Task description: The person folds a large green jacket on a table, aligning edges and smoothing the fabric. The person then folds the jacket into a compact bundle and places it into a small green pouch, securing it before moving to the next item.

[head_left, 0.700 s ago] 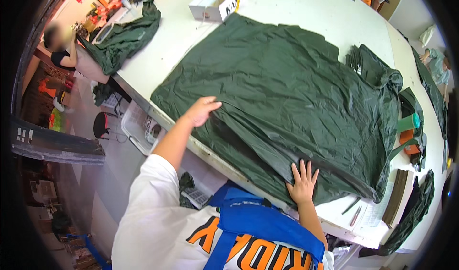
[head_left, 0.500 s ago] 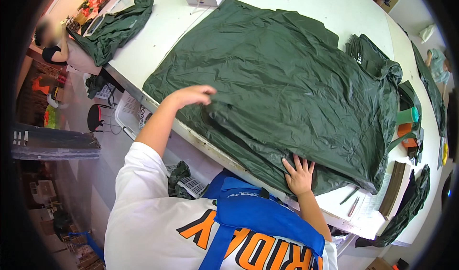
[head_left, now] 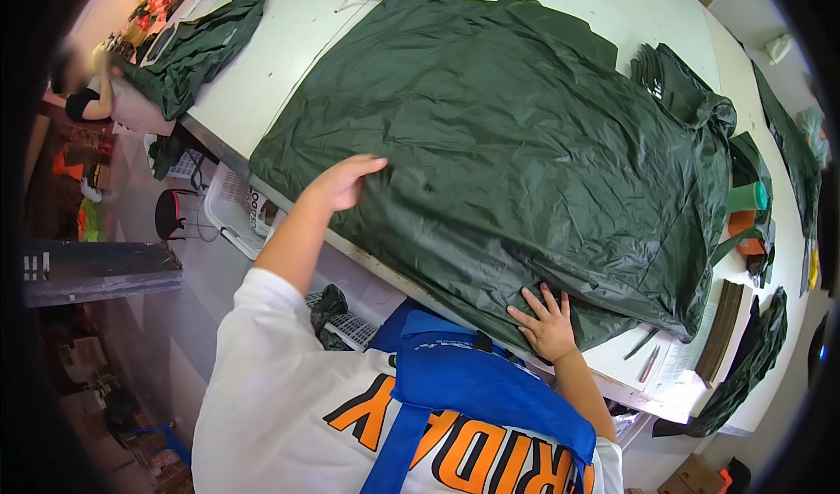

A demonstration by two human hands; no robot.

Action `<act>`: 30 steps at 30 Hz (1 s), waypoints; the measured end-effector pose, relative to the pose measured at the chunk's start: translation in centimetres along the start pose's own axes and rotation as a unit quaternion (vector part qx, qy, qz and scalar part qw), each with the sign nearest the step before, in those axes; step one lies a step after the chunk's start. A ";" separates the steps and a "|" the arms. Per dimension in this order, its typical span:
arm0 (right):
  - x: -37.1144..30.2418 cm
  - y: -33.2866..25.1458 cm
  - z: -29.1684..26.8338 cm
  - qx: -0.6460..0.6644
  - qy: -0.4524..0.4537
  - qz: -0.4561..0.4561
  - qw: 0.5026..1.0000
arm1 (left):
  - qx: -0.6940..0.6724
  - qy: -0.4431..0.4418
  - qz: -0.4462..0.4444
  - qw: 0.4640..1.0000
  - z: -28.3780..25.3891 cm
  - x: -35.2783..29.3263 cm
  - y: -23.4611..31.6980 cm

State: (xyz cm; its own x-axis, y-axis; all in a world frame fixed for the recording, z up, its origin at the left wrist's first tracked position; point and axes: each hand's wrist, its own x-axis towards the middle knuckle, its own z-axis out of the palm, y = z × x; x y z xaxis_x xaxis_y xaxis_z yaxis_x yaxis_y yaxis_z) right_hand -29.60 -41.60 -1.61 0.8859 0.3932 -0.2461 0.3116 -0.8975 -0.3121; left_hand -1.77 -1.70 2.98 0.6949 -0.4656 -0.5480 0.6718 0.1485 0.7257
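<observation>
A large, wrinkled sheet of shiny dark green fabric (head_left: 490,135) covers much of the white table in front of me. At its near left part, my left hand (head_left: 341,183) is closed on the fabric, one digit lying over the top and the other fingers mostly hidden at the fold. My right hand (head_left: 549,326) rests flat on the near edge, fingers spread, pressing the fabric beside a raised fold. Blurred creases run between the two hands.
Right of my right hand lie a small pen-like tool (head_left: 648,364) and a brown strip stack (head_left: 723,329). Folded dark green pieces (head_left: 669,78) and a teal cylinder (head_left: 746,197) stand farther right. A white basket (head_left: 234,210) is below the left edge. A person (head_left: 92,100) works at far left.
My left hand has come down from above the fabric and closed at the fold, which is now drawn smoother toward the near edge. The right hand stays spread in about the same place.
</observation>
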 end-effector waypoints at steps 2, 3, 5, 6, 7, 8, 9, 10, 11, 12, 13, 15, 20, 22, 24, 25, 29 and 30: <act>-0.5 0.1 0.1 -0.001 -0.006 -0.007 1.000 | -0.122 -0.200 -0.061 0.970 0.0 -3.4 2.0; -0.3 0.2 0.2 -0.003 -0.004 -0.017 1.000 | -0.084 -0.189 -0.058 0.977 -5.5 -2.1 0.5; -0.5 0.5 0.1 -0.013 0.002 -0.026 1.000 | 0.151 -0.171 -0.016 0.973 -5.1 0.4 -2.5; -0.7 0.5 0.1 -0.016 0.004 -0.026 1.000 | 0.268 -0.159 0.005 0.950 -4.2 1.6 -3.7; -0.7 0.6 0.2 -0.020 0.004 -0.027 0.999 | 0.311 -0.175 -0.015 0.934 -3.6 2.6 -5.4; -1.0 0.6 0.3 -0.022 0.004 -0.020 1.000 | 0.451 -0.193 0.049 0.870 0.2 1.3 -3.9; -0.9 0.6 0.2 -0.029 0.011 -0.024 0.999 | 0.429 -0.214 0.037 0.877 1.5 0.7 -4.0; -0.9 0.6 0.3 -0.027 0.004 -0.019 0.999 | 0.405 -0.235 0.026 0.883 2.2 0.3 -4.6; -0.9 0.6 0.4 -0.026 -0.004 -0.013 1.000 | 0.295 -0.234 -0.032 0.926 2.6 0.1 -5.5; -0.9 0.7 0.5 -0.023 -0.009 -0.010 1.000 | 0.182 -0.225 -0.088 0.953 2.9 -0.4 -6.3; -0.8 0.7 0.5 -0.034 0.003 -0.018 0.999 | 0.015 -0.228 -0.130 0.965 2.9 -1.0 -6.9; -0.7 0.6 0.4 -0.030 0.010 -0.030 0.999 | -0.106 -0.265 -0.149 0.947 2.1 -3.0 -7.9; -0.9 0.7 0.7 -0.011 0.018 -0.017 1.000 | -0.020 -0.270 -0.120 0.955 0.3 -7.4 -9.5; -1.1 0.9 0.9 -0.009 0.024 -0.019 0.999 | -0.010 -0.264 -0.121 0.957 0.6 -9.2 -8.8; -1.0 0.9 0.6 -0.001 0.016 -0.014 1.000 | 0.003 -0.239 -0.116 0.964 0.3 -10.7 -8.4; -1.0 1.2 0.6 -0.023 0.060 -0.039 0.997 | 0.014 -0.216 -0.110 0.970 -0.2 -11.1 -8.4; -1.2 1.7 0.6 0.014 -0.021 0.001 1.000 | 0.138 -0.023 -0.064 0.988 -1.5 -8.9 -7.9; -1.1 1.6 -0.4 0.037 -0.057 0.023 0.997 | 0.153 0.022 0.025 0.988 -1.1 -7.4 -7.3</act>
State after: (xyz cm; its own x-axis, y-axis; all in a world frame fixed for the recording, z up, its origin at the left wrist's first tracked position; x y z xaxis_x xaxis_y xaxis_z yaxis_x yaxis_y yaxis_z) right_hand -29.94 -43.57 -1.46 0.8525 0.3755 -0.3637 0.2412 -0.8998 -0.3635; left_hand -11.49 1.65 1.25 0.7405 -0.4245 -0.5211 0.5318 -0.1040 0.8404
